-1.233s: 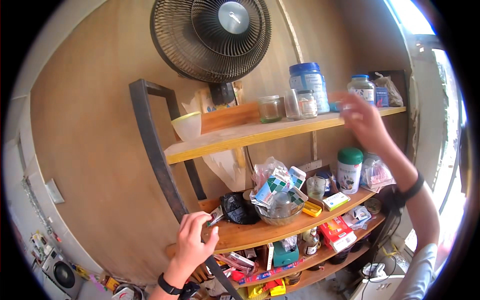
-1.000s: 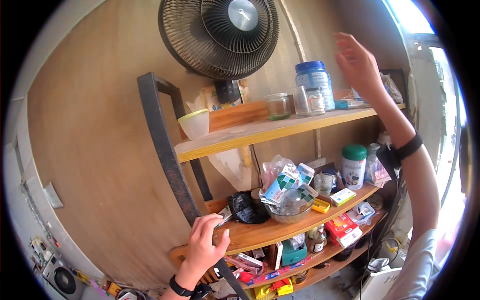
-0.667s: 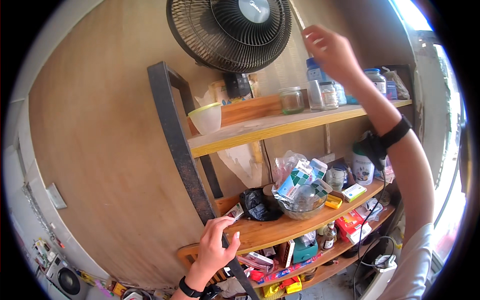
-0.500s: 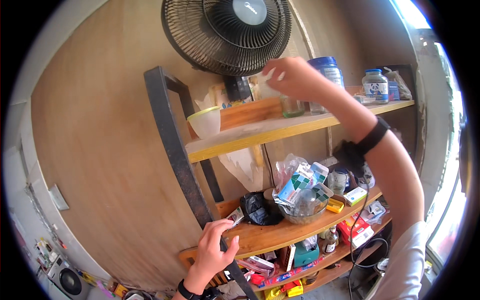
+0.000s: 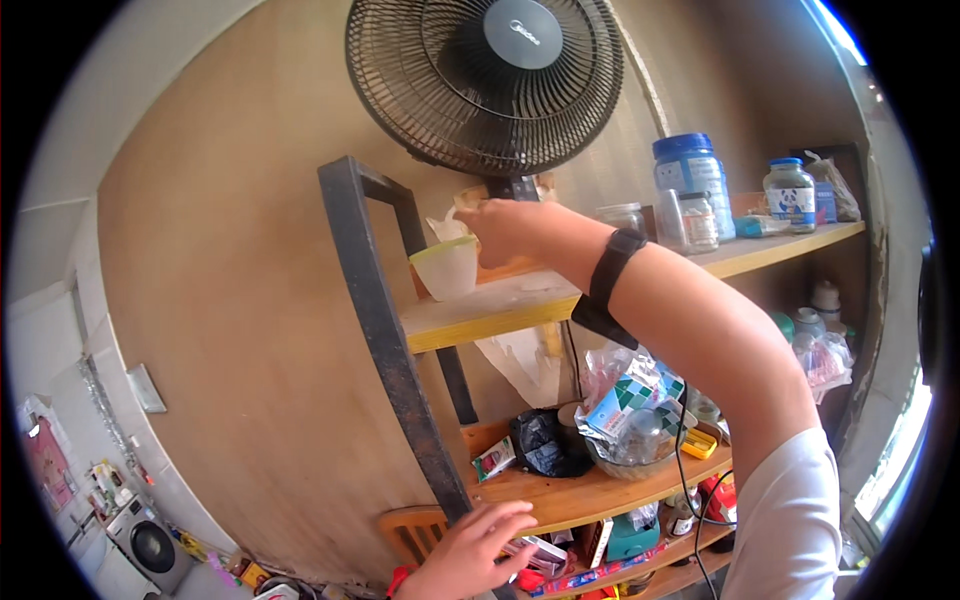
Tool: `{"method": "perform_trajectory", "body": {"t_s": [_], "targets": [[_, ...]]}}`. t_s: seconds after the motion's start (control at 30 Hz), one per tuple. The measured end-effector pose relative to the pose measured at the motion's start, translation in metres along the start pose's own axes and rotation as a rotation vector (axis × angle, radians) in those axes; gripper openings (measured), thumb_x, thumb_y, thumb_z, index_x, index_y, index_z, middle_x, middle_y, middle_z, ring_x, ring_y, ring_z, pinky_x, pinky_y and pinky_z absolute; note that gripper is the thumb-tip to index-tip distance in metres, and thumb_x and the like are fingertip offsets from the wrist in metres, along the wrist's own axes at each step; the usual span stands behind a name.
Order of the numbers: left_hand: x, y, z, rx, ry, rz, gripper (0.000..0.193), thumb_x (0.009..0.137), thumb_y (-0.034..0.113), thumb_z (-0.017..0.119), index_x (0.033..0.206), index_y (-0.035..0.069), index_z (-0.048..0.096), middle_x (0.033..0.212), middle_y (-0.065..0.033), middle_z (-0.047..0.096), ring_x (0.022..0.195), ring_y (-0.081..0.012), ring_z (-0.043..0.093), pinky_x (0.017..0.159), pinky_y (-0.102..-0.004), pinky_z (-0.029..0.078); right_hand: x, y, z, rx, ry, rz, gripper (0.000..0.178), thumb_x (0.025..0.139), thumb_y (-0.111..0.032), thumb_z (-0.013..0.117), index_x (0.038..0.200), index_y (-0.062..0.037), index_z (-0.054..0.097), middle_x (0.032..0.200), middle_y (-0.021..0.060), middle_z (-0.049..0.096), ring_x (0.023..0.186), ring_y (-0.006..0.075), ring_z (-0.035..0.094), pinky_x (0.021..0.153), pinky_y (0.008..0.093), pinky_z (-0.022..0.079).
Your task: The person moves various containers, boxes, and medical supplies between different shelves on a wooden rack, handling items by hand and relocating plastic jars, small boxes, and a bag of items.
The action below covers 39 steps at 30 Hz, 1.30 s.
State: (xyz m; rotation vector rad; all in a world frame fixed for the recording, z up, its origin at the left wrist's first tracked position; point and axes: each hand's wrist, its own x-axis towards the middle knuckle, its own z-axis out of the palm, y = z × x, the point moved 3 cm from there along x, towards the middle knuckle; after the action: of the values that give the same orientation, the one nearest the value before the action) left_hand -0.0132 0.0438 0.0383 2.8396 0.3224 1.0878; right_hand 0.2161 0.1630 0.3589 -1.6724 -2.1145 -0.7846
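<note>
My right hand [image 5: 500, 232] reaches across to the left end of the top shelf, at a white bowl [image 5: 445, 272] with a yellow-green rim. Its fingers are apart, one stretched over the rim and another pointing down by the bowl's right side; whether they touch it I cannot tell. The bowl sits upright on the shelf [image 5: 540, 300]. Lower down, my left hand [image 5: 475, 552] is open with fingers spread, beside the black metal post [image 5: 375, 280] and the front edge of the middle shelf [image 5: 530, 495]. It holds nothing.
A black fan [image 5: 490, 90] stands behind the bowl. Further right are a blue-lidded plastic jar [image 5: 692, 180], a panda-label jar [image 5: 790, 195] and smaller jars. Below lie a black plastic bag [image 5: 545, 440] and a glass bowl [image 5: 635, 462] piled with packets. A cable [image 5: 683, 440] hangs near my right arm.
My right hand has moved left and down from in front of the fan to the white bowl. My left hand has shifted lower along the post. The view has shifted.
</note>
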Motion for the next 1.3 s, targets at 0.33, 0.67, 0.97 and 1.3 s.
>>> {"method": "perform_trajectory", "body": {"t_s": [0.33,0.67,0.97,1.3], "targets": [[-0.050,-0.011,0.020,-0.151,-0.224,-0.185,0.038,0.101,0.019,0.075,0.136,0.007,0.070,0.141,-0.0199,0.067,0.131,-0.0336,0.063,0.114,-0.0474,0.049,0.036,-0.021,0.012,-0.198,-0.109,-0.008,0.053,0.089,-0.028,0.085,0.137,-0.0091,0.071,0.125,0.0181,0.077,0.120,0.0381,0.074,0.099,0.0476,0.061],[-0.075,-0.036,0.041,-0.255,-0.425,-0.243,0.041,0.108,0.027,0.069,0.145,0.009,0.066,0.159,-0.0128,0.059,0.146,-0.0355,0.053,0.123,-0.0461,0.044,0.025,-0.022,-0.009,-0.171,0.036,-0.156,0.033,0.093,-0.030,0.083,0.119,-0.0101,0.077,0.110,0.0162,0.077,0.107,0.0394,0.076,0.091,0.0490,0.063],[-0.060,-0.030,0.054,-0.295,-0.364,-0.197,0.043,0.107,0.030,0.072,0.144,0.008,0.066,0.154,-0.0178,0.063,0.140,-0.0378,0.062,0.119,-0.0459,0.049,-0.005,-0.026,-0.028,0.012,0.092,-0.185,0.064,0.092,-0.049,0.085,0.140,-0.0084,0.074,0.122,0.0160,0.080,0.114,0.0366,0.076,0.101,0.0464,0.061],[-0.078,-0.026,0.074,-0.356,-0.331,-0.224,0.036,0.105,0.025,0.073,0.135,0.005,0.070,0.137,-0.0190,0.070,0.132,-0.0386,0.064,0.111,-0.0458,0.051,-0.086,0.134,-0.071,-0.129,0.256,0.073,0.031,0.097,-0.039,0.076,0.108,-0.0108,0.084,0.104,0.0194,0.081,0.104,0.0404,0.077,0.094,0.0486,0.062]]}}
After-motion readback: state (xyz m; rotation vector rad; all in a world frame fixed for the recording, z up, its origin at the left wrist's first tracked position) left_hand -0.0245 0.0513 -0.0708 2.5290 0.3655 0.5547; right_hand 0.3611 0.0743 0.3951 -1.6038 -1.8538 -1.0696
